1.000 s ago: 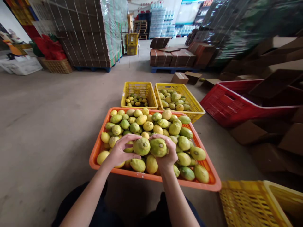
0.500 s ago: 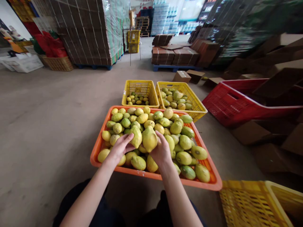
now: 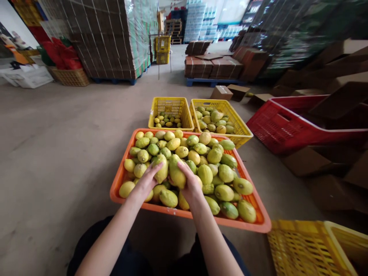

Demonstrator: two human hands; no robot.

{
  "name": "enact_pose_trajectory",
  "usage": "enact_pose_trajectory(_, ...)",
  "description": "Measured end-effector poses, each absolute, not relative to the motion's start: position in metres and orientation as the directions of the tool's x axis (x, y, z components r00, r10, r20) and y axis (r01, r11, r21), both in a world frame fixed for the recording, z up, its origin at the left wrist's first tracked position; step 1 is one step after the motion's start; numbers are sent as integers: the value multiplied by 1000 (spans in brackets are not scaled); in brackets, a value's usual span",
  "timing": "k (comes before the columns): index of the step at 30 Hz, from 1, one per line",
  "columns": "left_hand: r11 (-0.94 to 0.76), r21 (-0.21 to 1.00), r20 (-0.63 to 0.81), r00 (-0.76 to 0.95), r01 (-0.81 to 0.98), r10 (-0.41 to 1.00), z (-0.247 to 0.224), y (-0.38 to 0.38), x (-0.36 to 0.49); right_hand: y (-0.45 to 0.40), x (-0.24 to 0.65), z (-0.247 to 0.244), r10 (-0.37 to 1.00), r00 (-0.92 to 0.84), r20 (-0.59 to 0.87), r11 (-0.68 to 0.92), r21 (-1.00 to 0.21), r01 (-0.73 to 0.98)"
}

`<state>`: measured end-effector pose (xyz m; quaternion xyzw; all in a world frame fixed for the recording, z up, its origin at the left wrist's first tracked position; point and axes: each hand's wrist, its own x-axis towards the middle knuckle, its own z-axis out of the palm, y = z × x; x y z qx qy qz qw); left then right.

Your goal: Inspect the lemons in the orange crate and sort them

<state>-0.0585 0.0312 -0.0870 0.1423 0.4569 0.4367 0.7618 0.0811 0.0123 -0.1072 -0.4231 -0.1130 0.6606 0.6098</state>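
An orange tray (image 3: 120, 168) is heaped with yellow-green fruits that look like lemons. Over the tray's middle, my left hand (image 3: 147, 179) grips a lemon (image 3: 161, 168), thumb on its upper left side. Just right of it, my right hand (image 3: 190, 183) is wrapped round a larger, longish lemon (image 3: 176, 171), with the thumb on top. A narrow gap parts the two held fruits. The fingers beneath both fruits are partly hidden. Greener fruits lie mostly along the tray's right side.
Beyond the tray stand two yellow crates (image 3: 171, 99) (image 3: 241, 128) holding fruit. A red crate (image 3: 276, 126) and cardboard boxes (image 3: 310, 161) are at the right. Another yellow crate (image 3: 299, 245) is at the lower right. Flattened cartons (image 3: 212, 68) sit on a blue pallet behind.
Both hands have shifted slightly left with their fruits. The right hand's lemon has turned and now tilts, and the left hand's lemon stands more upright.
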Motion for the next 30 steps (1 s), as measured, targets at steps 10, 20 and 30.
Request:
enact_pose_trajectory(10, 497, 554, -591, 106, -668, 800, -85, 38, -62, 17, 75, -97, 750, 278, -600, -143, -558, -818)
enact_pose_trajectory(20, 563, 431, -588, 254, -706, 768, -75, 35, -66, 15, 77, -94, 777, 247, -579, -157, -558, -815)
enact_pose_trajectory(30, 530, 437, -631, 172, -727, 757, -73, 33, -62, 12, 80, -93, 802, 89, -590, -249, -466, -849)
